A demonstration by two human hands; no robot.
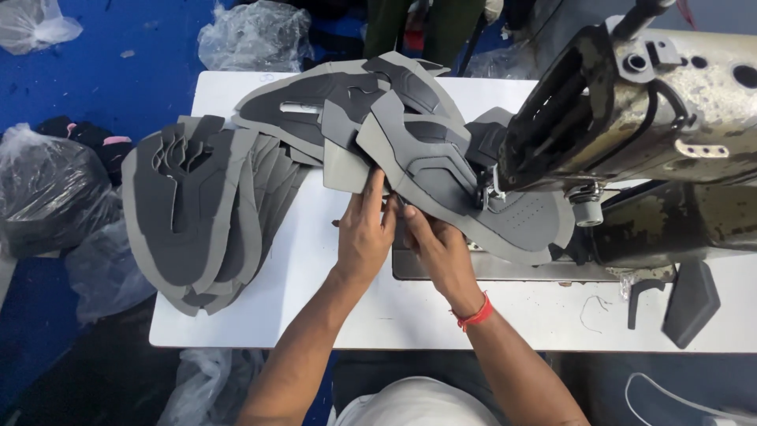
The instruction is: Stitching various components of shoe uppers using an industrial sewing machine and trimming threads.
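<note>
My left hand (365, 233) and my right hand (436, 243) meet at the near edge of a grey shoe upper piece (457, 185) that lies under the sewing machine head (631, 102). Both hands pinch that piece, fingers closed on its edge. The piece's far end sits at the needle area (482, 193). A red thread band is on my right wrist (475, 313). More grey cut pieces (355, 99) fan out behind the held one.
A stack of grey shoe uppers (197, 213) lies at the left of the white table (315, 315). Clear plastic bags (252, 35) and dark bundles (47, 189) lie on the blue floor. A black knee lever (690, 300) hangs at the right.
</note>
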